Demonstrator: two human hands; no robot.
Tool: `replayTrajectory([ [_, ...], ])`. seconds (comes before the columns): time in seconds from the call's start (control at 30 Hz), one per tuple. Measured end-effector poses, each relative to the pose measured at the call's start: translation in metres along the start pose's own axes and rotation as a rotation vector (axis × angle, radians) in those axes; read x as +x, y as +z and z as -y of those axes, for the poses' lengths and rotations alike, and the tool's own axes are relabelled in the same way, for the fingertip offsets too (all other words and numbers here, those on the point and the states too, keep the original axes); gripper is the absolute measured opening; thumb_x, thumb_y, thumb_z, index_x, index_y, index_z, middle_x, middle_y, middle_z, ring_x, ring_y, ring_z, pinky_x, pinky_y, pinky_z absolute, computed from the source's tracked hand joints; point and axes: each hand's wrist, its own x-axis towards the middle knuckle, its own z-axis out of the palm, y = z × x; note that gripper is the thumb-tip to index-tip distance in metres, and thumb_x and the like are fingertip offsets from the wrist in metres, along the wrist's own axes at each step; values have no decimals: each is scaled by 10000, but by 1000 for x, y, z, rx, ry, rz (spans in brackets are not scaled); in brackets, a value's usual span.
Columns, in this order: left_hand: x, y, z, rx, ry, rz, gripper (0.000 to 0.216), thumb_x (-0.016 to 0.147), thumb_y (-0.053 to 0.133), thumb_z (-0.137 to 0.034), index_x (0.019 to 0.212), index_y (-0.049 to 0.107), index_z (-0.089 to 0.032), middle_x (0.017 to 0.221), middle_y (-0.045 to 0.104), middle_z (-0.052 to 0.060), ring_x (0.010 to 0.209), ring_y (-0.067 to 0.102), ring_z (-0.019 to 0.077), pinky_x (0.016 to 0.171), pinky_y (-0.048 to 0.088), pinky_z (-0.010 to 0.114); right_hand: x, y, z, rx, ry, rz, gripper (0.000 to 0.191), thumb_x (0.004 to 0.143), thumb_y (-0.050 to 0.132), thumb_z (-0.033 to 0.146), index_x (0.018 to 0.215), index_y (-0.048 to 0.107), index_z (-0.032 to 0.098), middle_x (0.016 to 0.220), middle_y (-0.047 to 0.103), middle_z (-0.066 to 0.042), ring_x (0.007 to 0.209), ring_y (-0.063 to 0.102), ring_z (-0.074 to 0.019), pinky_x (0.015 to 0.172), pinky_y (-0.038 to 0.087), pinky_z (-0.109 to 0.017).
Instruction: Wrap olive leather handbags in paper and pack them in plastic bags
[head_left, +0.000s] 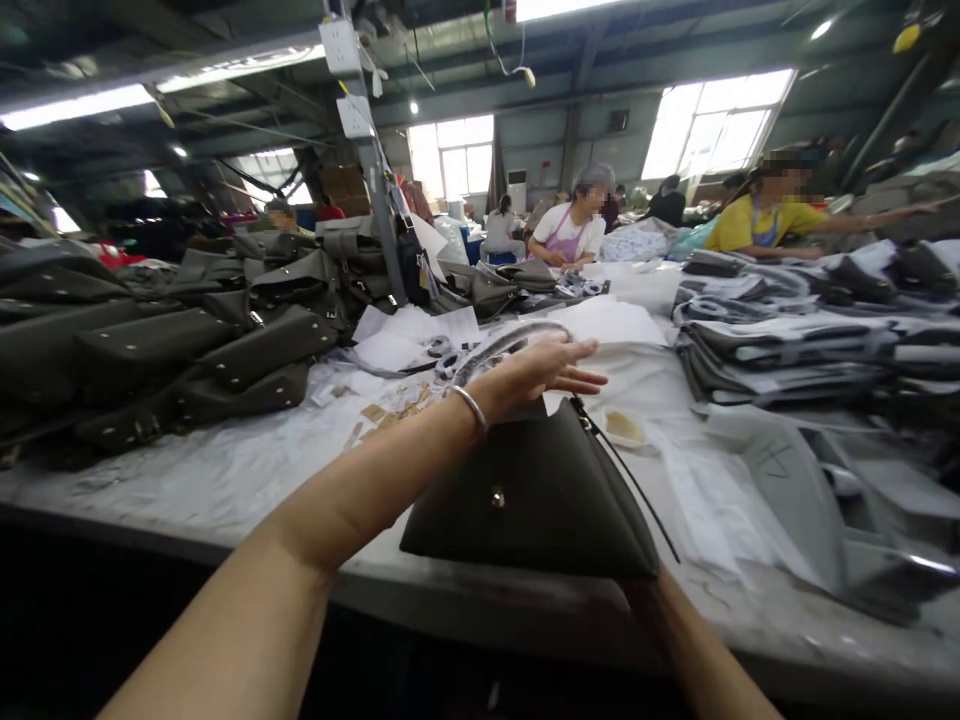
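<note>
A dark olive-grey handbag [525,500] with a small metal clasp stands tilted at the table's front edge. Over its top reaches my left hand [551,365], fingers stretched out and apart, with a silver bangle on the wrist. Just behind that hand arcs a handle [502,345] that looks wrapped in clear film. A thin dark strap [634,485] hangs down the bag's right side. My right hand goes under the bag's lower right corner; only the wrist and forearm [675,630] show, and the bag hides its fingers.
Dark bags [157,350] are heaped on the left. Stacked flat bag pieces [810,350] with white sheets lie at right, near a grey plastic bin [795,500]. White paper, brown tags [397,410] and a yellowish pad [624,427] lie about. Co-workers sit across the table.
</note>
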Motion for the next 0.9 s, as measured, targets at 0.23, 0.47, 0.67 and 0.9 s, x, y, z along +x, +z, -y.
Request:
replayTrajectory([
  [0.23, -63, -48, 60, 632, 147, -91, 344, 892, 596, -302, 1190, 643, -137, 1251, 656, 131, 1156, 618, 268, 1058, 444, 421, -14, -54, 19, 296, 323, 69, 533, 848, 580, 623, 1157, 681, 200, 1098, 742, -104, 1006, 704, -276, 838, 583, -371],
  [0.47, -139, -81, 115, 1048, 52, -112, 496, 961, 452, -436, 1380, 529, -180, 1507, 449, 106, 1411, 392, 240, 1186, 283, 420, 11, -34, 32, 252, 297, 182, 575, 838, 654, 496, 1332, 576, 213, 1292, 661, -98, 1142, 648, -268, 974, 527, -381],
  [0.67, -172, -70, 126, 1389, 81, -178, 902, 794, 669, -616, 1492, 344, -146, 1567, 304, 198, 1457, 291, 314, 1174, 300, 496, 42, -33, 33, -190, 122, -68, 797, 737, 722, 543, 1395, 512, 148, 1375, 576, -190, 1212, 587, -354, 1028, 463, -511],
  [0.9, -173, -38, 139, 1656, 147, -259, 1106, 659, 797, -598, 1492, 285, -80, 1524, 347, 270, 1423, 337, 384, 1140, 347, 509, 18, 0, 90, -766, -445, 236, 503, 771, 735, 503, 1220, 682, 281, 1262, 674, -72, 1231, 566, -328, 1141, 330, -518],
])
